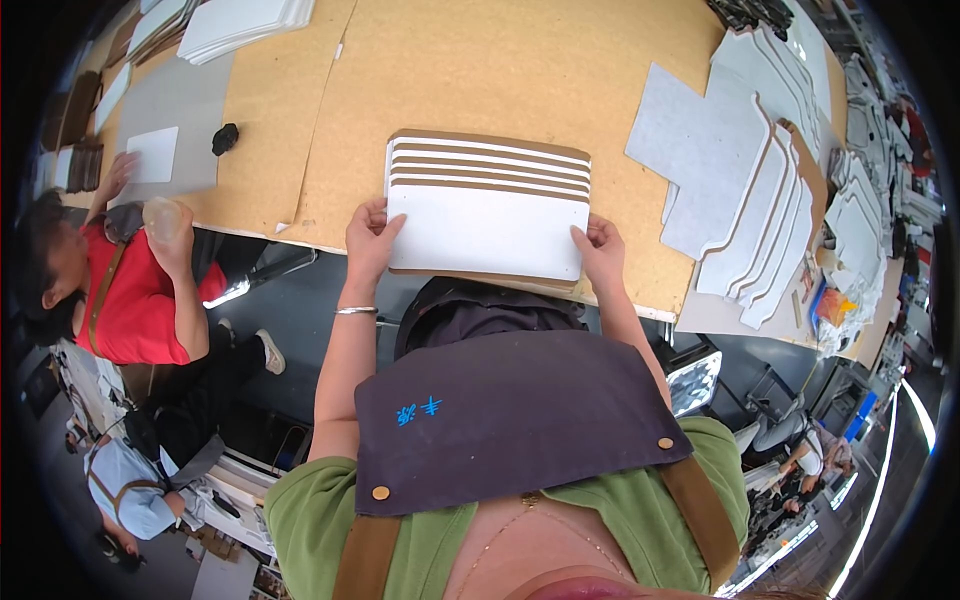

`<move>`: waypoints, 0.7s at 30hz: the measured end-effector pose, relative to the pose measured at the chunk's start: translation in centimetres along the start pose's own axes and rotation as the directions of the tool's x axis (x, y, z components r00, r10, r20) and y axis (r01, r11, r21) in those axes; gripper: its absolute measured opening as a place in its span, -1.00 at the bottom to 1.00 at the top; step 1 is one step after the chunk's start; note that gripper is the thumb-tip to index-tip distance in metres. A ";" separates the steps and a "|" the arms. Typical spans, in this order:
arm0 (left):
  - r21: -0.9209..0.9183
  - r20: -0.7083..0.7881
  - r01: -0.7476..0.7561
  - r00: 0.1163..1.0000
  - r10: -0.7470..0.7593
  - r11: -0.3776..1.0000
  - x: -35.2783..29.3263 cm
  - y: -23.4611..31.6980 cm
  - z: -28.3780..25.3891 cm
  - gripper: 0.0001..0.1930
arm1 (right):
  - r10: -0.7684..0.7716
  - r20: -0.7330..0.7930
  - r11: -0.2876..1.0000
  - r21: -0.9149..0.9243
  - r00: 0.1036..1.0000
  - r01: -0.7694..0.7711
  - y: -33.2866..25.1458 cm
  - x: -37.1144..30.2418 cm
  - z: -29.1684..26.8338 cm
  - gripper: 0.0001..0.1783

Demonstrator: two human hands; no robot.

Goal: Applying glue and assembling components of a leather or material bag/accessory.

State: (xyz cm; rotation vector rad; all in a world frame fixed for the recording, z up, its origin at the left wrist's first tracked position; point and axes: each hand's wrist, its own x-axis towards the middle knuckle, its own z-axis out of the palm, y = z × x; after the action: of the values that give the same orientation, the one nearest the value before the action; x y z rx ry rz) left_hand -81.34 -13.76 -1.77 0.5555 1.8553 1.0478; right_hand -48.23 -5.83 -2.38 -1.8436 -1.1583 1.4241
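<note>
Thumbs (397,226) on top, my left hand (372,240) and right hand (602,252) pinch stacked flat panels (485,232), white and brown, round-cornered.

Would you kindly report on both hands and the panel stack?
Left hand, right hand holding panel stack at opposite sides. Topmost face white. Pale cut pieces rightward, not in the way.

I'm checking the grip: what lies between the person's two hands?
In the head view, a flat stack: white top, brown and white bands at its far side. The left hand holds its left edge, the right hand its right.
</note>
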 end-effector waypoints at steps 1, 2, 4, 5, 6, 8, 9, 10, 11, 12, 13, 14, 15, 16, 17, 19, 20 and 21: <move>0.006 0.003 0.003 1.000 -0.003 1.000 0.1 -0.2 -0.1 -0.59 | 0.001 0.001 1.000 0.000 1.000 -0.001 0.0 0.0 0.0 -0.67; 0.007 0.002 0.004 1.000 -0.004 1.000 0.1 -0.4 -0.1 -0.59 | 0.001 0.007 1.000 0.012 1.000 -0.001 0.0 0.0 0.1 -0.68; 0.012 -0.024 0.014 1.000 -0.013 1.000 0.1 -0.2 0.0 -0.59 | 0.000 0.012 1.000 0.023 1.000 -0.001 -0.1 0.0 0.1 -0.68; 0.012 -0.024 0.014 1.000 -0.013 1.000 0.1 -0.2 0.0 -0.59 | -0.001 0.009 1.000 0.029 1.000 0.001 -0.1 0.0 0.1 -0.68; 0.020 -0.024 0.017 1.000 -0.017 1.000 0.1 -0.1 0.0 -0.59 | -0.002 0.004 0.999 0.035 1.000 0.002 -0.1 0.0 0.1 -0.69; 0.029 -0.023 0.022 1.000 -0.021 0.999 0.1 0.1 0.0 -0.59 | -0.011 0.006 1.000 0.024 1.000 0.011 0.0 0.1 0.1 -0.68; 0.029 -0.028 0.028 0.999 -0.028 0.999 0.1 0.2 0.0 -0.59 | -0.020 0.007 1.000 0.014 1.000 0.020 -0.1 0.1 0.2 -0.67; 0.030 -0.033 0.035 0.999 -0.034 0.999 0.1 0.2 0.0 -0.59 | -0.020 0.005 1.000 0.012 1.000 0.020 -0.2 0.0 0.2 -0.67; 0.029 -0.031 0.036 0.999 -0.035 0.999 0.1 0.2 -0.1 -0.59 | -0.027 0.003 1.000 -0.005 1.000 0.027 -0.4 -0.1 0.2 -0.66; 0.007 -0.018 0.049 0.999 -0.049 0.999 0.2 0.3 -0.2 -0.59 | -0.034 0.000 0.999 -0.022 0.999 0.034 -0.6 -0.3 0.2 -0.65; -0.016 -0.005 0.063 0.998 -0.063 0.998 0.2 0.3 -0.2 -0.60 | -0.033 -0.002 0.999 -0.023 0.999 0.033 -0.5 -0.3 0.3 -0.65; -0.016 -0.003 0.064 0.998 -0.064 0.998 0.2 0.3 -0.2 -0.60 | -0.033 -0.002 0.999 -0.009 0.999 0.033 -0.2 -0.2 0.3 -0.63; -0.011 -0.013 0.059 0.998 -0.059 0.998 0.2 0.4 -0.2 -0.60 | -0.033 -0.002 0.999 0.005 0.999 0.033 0.0 -0.2 0.4 -0.62; -0.005 -0.024 0.054 0.998 -0.054 0.999 0.2 0.4 -0.2 -0.60 | -0.033 -0.003 0.999 0.004 0.999 0.033 0.1 -0.1 0.4 -0.62; -0.005 -0.022 0.054 0.998 -0.054 0.999 0.2 0.3 -0.2 -0.60 | -0.033 0.005 0.999 -0.013 0.999 0.034 0.2 -0.1 0.4 -0.62; -0.019 -0.024 0.067 0.997 -0.067 0.998 0.3 0.2 -0.2 -0.60 | -0.033 0.010 0.999 -0.032 0.999 0.034 0.0 -0.2 0.5 -0.62; -0.020 -0.021 0.067 0.997 -0.067 0.998 0.3 0.3 -0.2 -0.60 | -0.039 -0.001 0.999 -0.017 0.999 0.039 -0.2 -0.5 0.7 -0.62; -0.022 -0.035 0.063 0.997 -0.064 0.998 0.2 0.4 -0.2 -0.60 | -0.045 -0.012 0.999 -0.001 0.999 0.045 -0.4 -0.6 0.8 -0.63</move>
State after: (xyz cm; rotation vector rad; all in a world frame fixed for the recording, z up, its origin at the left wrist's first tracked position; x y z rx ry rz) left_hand -81.66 -13.51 -1.48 0.4655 1.8794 1.0396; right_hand -49.14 -6.27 -2.00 -1.8127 -1.1873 1.3860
